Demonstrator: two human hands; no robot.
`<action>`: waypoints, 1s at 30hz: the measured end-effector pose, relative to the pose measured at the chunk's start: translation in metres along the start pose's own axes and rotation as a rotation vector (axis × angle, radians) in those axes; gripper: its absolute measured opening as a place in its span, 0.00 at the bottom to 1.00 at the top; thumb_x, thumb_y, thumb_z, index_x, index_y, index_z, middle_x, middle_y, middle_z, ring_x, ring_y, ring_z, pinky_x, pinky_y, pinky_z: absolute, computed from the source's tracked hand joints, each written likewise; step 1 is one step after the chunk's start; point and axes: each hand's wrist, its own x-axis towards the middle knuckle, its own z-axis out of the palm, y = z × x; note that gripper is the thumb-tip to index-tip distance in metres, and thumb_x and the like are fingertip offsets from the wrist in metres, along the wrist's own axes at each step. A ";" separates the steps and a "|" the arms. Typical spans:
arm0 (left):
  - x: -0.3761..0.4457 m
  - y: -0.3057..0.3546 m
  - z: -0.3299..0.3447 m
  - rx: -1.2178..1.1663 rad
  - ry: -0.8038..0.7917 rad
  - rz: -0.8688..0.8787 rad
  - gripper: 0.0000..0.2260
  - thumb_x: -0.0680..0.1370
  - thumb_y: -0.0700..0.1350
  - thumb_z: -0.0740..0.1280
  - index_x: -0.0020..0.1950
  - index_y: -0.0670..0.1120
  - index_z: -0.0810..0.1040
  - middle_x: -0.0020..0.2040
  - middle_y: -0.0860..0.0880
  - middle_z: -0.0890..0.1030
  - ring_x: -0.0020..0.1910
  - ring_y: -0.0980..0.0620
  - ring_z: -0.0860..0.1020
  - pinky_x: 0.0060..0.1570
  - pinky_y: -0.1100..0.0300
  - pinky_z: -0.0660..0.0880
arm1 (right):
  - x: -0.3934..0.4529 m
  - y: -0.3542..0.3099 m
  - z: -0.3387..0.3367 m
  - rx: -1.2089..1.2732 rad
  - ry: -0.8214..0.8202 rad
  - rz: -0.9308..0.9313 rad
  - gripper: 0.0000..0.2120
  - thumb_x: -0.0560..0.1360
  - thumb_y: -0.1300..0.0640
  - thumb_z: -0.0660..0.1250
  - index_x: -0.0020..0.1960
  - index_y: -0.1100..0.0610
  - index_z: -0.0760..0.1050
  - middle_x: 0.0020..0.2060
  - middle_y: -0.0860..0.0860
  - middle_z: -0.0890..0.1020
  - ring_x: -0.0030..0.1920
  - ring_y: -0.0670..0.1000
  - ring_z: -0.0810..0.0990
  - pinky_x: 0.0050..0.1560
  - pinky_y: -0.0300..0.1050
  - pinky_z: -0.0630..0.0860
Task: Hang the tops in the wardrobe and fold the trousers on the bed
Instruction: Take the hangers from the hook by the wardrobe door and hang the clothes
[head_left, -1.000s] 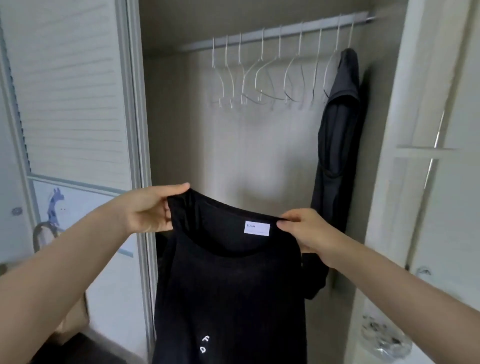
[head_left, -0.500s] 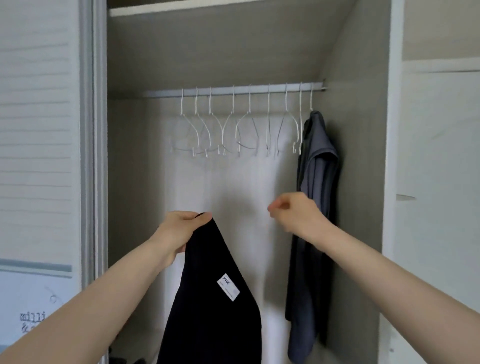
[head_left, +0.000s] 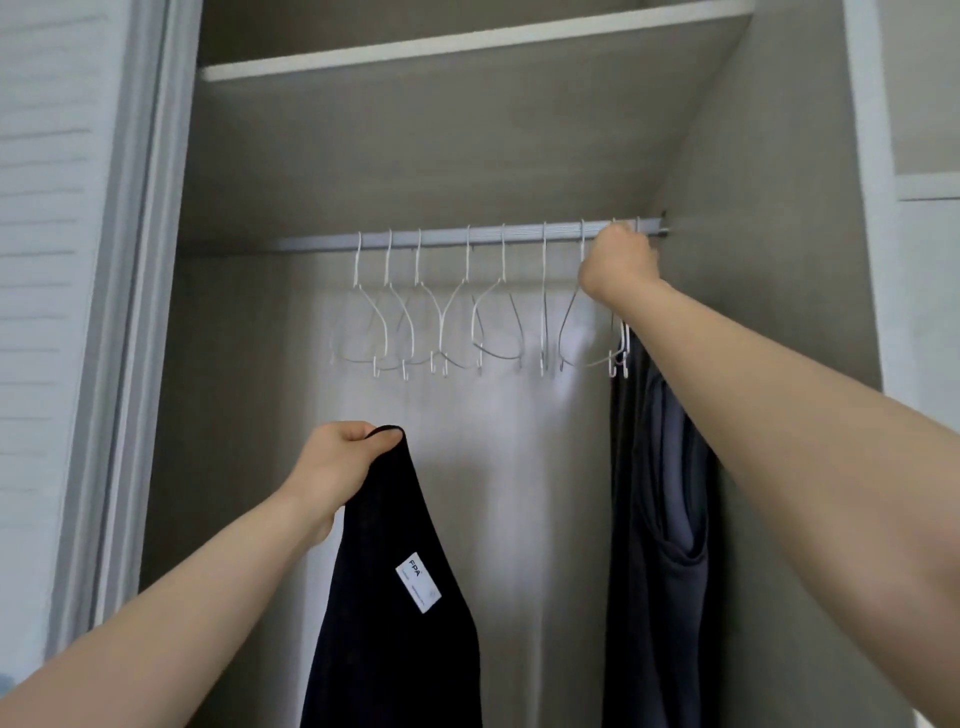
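Observation:
A black top with a white neck label hangs from my left hand, which grips its collar in front of the open wardrobe. My right hand is raised to the silver rail, its fingers curled round the neck of a white wire hanger near the rail's right end. Several more empty white hangers hang along the rail. A dark grey top hangs at the far right, partly behind my right arm.
A shelf spans the wardrobe above the rail. A louvred sliding door stands on the left and a white side panel on the right. The wardrobe's pale back wall shows between the two garments.
My right hand let go of the black top and rose to the rail, closing on a hanger. The top now hangs from my left hand alone. My view tilted upward.

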 end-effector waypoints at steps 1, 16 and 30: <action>0.006 -0.001 0.000 0.007 0.004 0.005 0.14 0.77 0.45 0.70 0.33 0.45 0.74 0.25 0.51 0.72 0.23 0.55 0.71 0.25 0.67 0.66 | 0.006 0.002 0.005 -0.005 -0.062 0.029 0.18 0.77 0.63 0.59 0.65 0.68 0.68 0.65 0.64 0.72 0.65 0.62 0.71 0.61 0.49 0.70; 0.048 -0.034 0.019 0.064 -0.091 -0.005 0.12 0.77 0.44 0.71 0.34 0.43 0.75 0.29 0.46 0.72 0.26 0.51 0.70 0.28 0.63 0.64 | 0.037 0.029 0.061 0.529 -0.259 0.346 0.12 0.79 0.63 0.54 0.56 0.68 0.71 0.47 0.58 0.69 0.47 0.55 0.68 0.51 0.51 0.71; 0.051 -0.048 0.005 0.090 -0.116 -0.047 0.13 0.77 0.45 0.71 0.33 0.44 0.74 0.27 0.48 0.72 0.25 0.52 0.70 0.27 0.64 0.64 | 0.041 0.014 0.070 0.540 -0.304 0.359 0.06 0.79 0.64 0.57 0.49 0.64 0.72 0.46 0.59 0.77 0.41 0.54 0.74 0.43 0.48 0.73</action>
